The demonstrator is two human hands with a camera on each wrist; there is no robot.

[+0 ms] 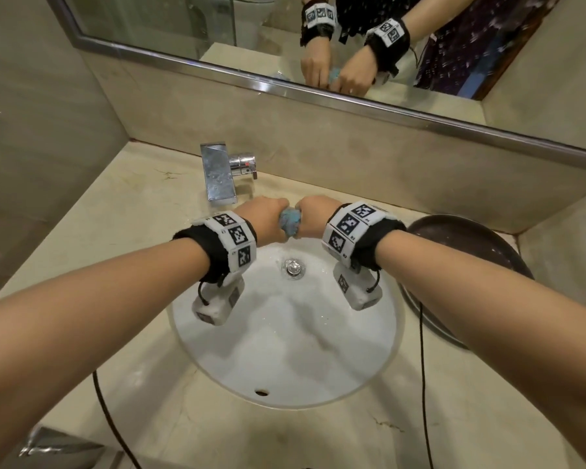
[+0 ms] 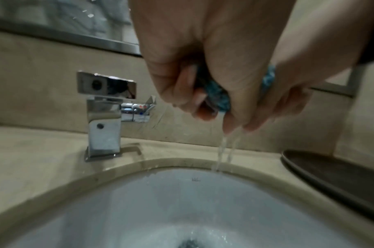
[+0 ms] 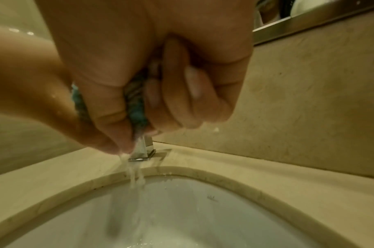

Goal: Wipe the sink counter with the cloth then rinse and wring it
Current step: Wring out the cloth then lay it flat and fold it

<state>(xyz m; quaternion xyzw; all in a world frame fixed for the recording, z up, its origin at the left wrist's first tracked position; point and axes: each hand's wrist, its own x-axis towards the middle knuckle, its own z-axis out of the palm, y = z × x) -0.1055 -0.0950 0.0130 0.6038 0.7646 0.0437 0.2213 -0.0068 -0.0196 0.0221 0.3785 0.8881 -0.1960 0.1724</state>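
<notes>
A blue cloth (image 1: 290, 222) is bunched between my two fists, above the back rim of the white sink bowl (image 1: 285, 333). My left hand (image 1: 264, 218) grips its left end and my right hand (image 1: 313, 216) grips its right end, knuckles almost touching. In the left wrist view the cloth (image 2: 215, 94) shows between curled fingers (image 2: 188, 94) and water streams off them into the bowl (image 2: 181, 209). The right wrist view shows the twisted cloth (image 3: 137, 102) squeezed in my fist, with water (image 3: 135, 174) running down into the basin. Most of the cloth is hidden inside the hands.
A chrome faucet (image 1: 219, 174) with a side handle stands at the back left of the bowl, just left of my left hand. A dark round tray (image 1: 460, 252) lies on the beige counter (image 1: 82, 265) to the right. The mirror (image 1: 285, 45) runs along the back wall. Thin black cables hang from both wrists.
</notes>
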